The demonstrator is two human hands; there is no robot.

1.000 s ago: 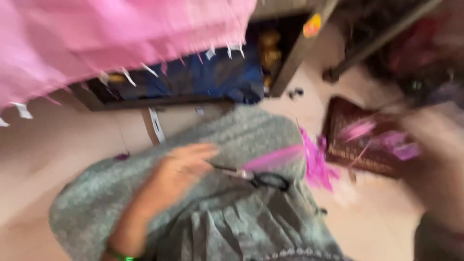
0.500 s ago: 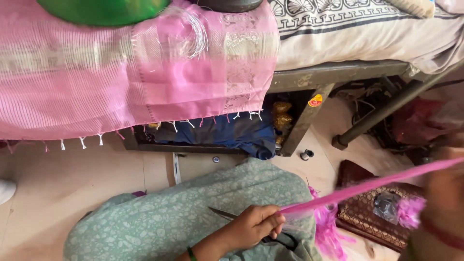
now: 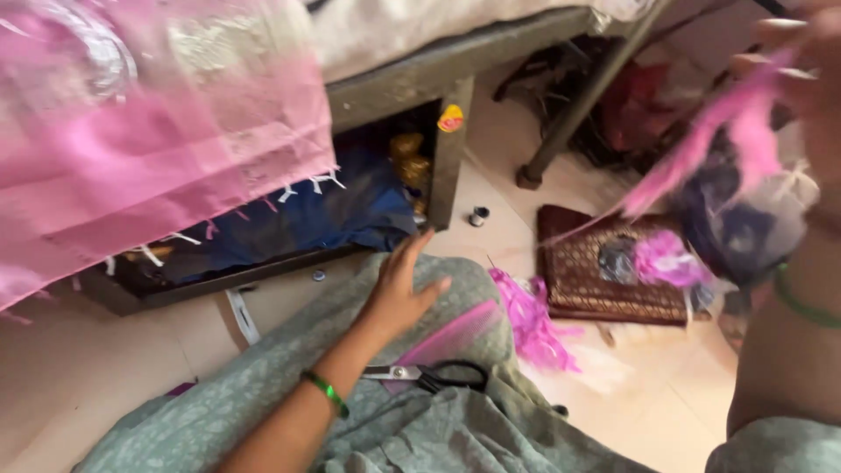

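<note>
A pink fabric strip (image 3: pixel 727 131) is pinched in the right hand (image 3: pixel 810 61), raised at the upper right, blurred. The left hand (image 3: pixel 399 293) is laid with fingers released and spread on the grey-green garment (image 3: pixel 263 385) over the knee. Black-handled scissors (image 3: pixel 429 377) are seen on the lap just beside it; pink scraps (image 3: pixel 534 324) are scattered on the floor near a maroon patterned pouch (image 3: pixel 587 280).

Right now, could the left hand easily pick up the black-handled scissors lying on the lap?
Probably yes. The left hand is open and empty, resting on the grey-green cloth just above the scissors, with nothing lying between them.
</note>
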